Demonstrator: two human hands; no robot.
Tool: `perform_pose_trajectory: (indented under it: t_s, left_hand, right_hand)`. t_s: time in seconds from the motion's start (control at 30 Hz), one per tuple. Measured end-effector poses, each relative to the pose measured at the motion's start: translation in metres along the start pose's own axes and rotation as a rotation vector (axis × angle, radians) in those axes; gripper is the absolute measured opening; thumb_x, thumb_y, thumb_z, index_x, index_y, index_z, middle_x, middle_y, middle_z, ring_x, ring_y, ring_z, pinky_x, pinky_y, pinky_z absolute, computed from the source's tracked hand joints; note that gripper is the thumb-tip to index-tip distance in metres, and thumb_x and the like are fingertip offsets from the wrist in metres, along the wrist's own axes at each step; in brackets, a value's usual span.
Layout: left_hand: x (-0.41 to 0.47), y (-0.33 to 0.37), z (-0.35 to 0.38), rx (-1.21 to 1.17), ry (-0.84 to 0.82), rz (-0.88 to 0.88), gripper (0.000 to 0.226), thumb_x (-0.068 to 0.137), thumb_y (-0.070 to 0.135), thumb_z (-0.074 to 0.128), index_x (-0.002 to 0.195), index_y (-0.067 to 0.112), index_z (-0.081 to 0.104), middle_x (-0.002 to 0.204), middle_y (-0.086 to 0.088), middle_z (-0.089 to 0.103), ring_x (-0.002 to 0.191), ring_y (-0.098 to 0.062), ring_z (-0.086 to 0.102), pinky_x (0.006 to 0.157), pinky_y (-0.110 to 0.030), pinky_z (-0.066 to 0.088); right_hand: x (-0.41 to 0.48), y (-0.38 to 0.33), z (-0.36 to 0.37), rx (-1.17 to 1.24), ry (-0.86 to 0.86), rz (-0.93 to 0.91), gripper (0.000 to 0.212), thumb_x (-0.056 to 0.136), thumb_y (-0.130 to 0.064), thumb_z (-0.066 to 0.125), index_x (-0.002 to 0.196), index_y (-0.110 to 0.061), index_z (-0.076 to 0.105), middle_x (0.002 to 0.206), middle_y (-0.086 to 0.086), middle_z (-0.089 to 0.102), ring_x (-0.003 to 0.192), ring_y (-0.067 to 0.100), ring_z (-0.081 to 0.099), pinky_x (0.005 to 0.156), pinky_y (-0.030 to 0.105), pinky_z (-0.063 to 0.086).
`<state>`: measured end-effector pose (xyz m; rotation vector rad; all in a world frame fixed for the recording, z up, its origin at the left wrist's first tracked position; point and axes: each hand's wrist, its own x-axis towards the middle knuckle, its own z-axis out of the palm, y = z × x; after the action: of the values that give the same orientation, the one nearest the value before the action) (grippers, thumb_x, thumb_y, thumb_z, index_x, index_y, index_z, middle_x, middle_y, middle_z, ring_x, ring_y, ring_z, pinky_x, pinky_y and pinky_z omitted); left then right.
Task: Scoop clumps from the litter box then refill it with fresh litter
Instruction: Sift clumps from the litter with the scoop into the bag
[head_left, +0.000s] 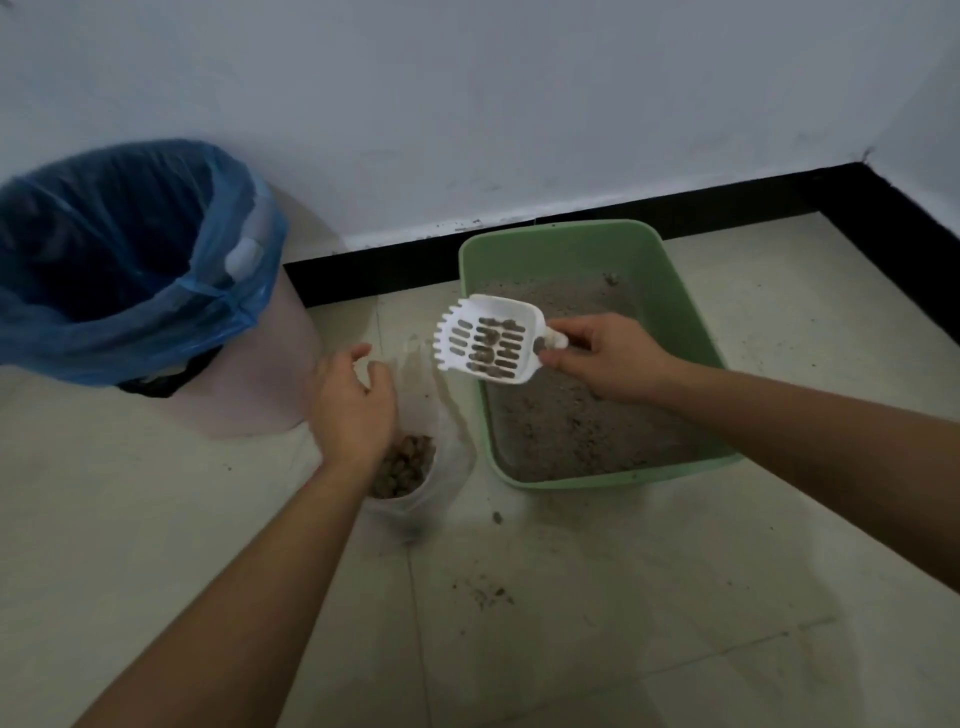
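A green litter box (563, 244) stands on the floor by the wall, with grey litter (561, 426) inside. My right hand (608, 358) grips the handle of a white slotted scoop (488, 338) and holds it over the box's left rim. A few dark clumps lie in the scoop. My left hand (353, 405) hovers with loosely curled fingers over the mouth of a clear plastic bag (441, 415) left of the box. Brown clumps (405, 467) fill the bag's bottom. Whether the fingers touch the bag's edge is unclear.
A pale bin (249, 384) lined with a blue bag (130, 270) stands at the left by the wall. A black skirting (623, 218) runs along the wall and turns at the right corner. Spilled litter crumbs (488, 592) dot the tiles in front.
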<state>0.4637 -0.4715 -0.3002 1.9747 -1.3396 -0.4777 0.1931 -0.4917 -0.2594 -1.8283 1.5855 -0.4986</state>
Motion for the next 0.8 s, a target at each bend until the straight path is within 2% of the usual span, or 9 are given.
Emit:
perform_pose_trajectory:
  t_s: [0.13,0.2,0.3,0.37,0.5,0.57,0.67,0.73,0.8]
  left_hand:
    - [0.011,-0.033,-0.028,0.234,-0.042,-0.126,0.051,0.085,0.028,0.059,0.134,0.014,0.05,0.135,-0.013,0.05,0.125,-0.034,0.042,0.101,-0.046,0.033]
    - [0.01,-0.049,-0.032,0.174,-0.107,-0.229,0.059,0.083,0.028,0.064,0.137,0.013,0.046,0.136,-0.015,0.047,0.123,-0.037,0.044,0.101,-0.046,0.04]
    - [0.006,-0.062,-0.034,0.017,-0.153,-0.352,0.061,0.079,0.015,0.067,0.136,0.01,0.046,0.134,-0.019,0.049,0.111,-0.038,0.055,0.094,-0.047,0.051]
    - [0.005,-0.064,-0.035,-0.006,-0.129,-0.373,0.058,0.077,0.005,0.064,0.133,0.01,0.049,0.13,-0.02,0.051,0.107,-0.037,0.057,0.093,-0.045,0.052]
    - [0.009,-0.058,-0.038,-0.072,-0.068,-0.335,0.052,0.076,-0.002,0.054,0.127,0.01,0.053,0.123,-0.016,0.052,0.097,-0.037,0.059,0.08,-0.052,0.057]
    - [0.011,-0.054,-0.038,-0.087,-0.025,-0.307,0.048,0.077,-0.004,0.052,0.124,0.008,0.054,0.12,-0.015,0.053,0.098,-0.036,0.058,0.083,-0.049,0.055]
    - [0.009,-0.044,-0.029,-0.068,0.024,-0.244,0.04,0.081,-0.005,0.05,0.12,0.004,0.055,0.121,-0.015,0.053,0.097,-0.027,0.054,0.088,-0.033,0.047]
    - [0.005,-0.034,-0.015,-0.061,0.037,-0.165,0.035,0.085,-0.001,0.05,0.119,0.007,0.055,0.123,-0.012,0.052,0.093,-0.021,0.051,0.085,-0.03,0.042]
    - [0.001,-0.021,0.004,-0.07,0.02,-0.053,0.033,0.087,0.01,0.05,0.12,0.014,0.054,0.123,-0.008,0.053,0.1,-0.022,0.055,0.09,-0.036,0.046]
  right_hand:
    - [0.006,-0.064,0.029,-0.458,0.02,-0.178,0.027,0.097,-0.04,0.052,0.116,-0.026,0.067,0.087,-0.003,0.07,0.076,0.019,0.066,0.068,0.032,0.055]
    - [0.001,-0.087,0.053,-0.786,-0.037,-0.412,0.025,0.097,-0.027,0.054,0.12,-0.019,0.06,0.09,0.002,0.067,0.083,0.023,0.065,0.074,0.035,0.054]
    - [-0.011,-0.105,0.082,-1.212,-0.139,-0.86,0.037,0.094,-0.012,0.06,0.129,-0.003,0.054,0.105,0.012,0.067,0.095,0.027,0.064,0.086,0.041,0.051]
    - [-0.014,-0.107,0.086,-1.328,-0.138,-0.945,0.039,0.096,-0.011,0.056,0.133,0.001,0.052,0.11,0.016,0.066,0.099,0.029,0.064,0.088,0.043,0.051]
    - [-0.007,-0.097,0.085,-1.266,-0.104,-0.8,0.047,0.094,-0.009,0.056,0.138,0.001,0.045,0.114,0.017,0.065,0.101,0.031,0.062,0.087,0.042,0.049]
    - [-0.003,-0.087,0.078,-1.121,-0.112,-0.673,0.05,0.092,-0.011,0.058,0.139,-0.003,0.044,0.111,0.012,0.067,0.098,0.029,0.062,0.082,0.039,0.052]
    - [-0.002,-0.077,0.058,-0.889,-0.086,-0.464,0.037,0.1,-0.036,0.052,0.132,-0.018,0.053,0.087,-0.001,0.065,0.073,0.019,0.061,0.06,0.028,0.047]
    - [0.0,-0.067,0.038,-0.724,-0.022,-0.315,0.038,0.099,-0.051,0.046,0.122,-0.025,0.06,0.078,-0.004,0.064,0.065,0.017,0.061,0.062,0.028,0.053]
    - [0.003,-0.053,0.016,-0.619,0.072,-0.167,0.033,0.099,-0.049,0.049,0.121,-0.027,0.061,0.086,-0.002,0.069,0.07,0.018,0.064,0.067,0.031,0.055]
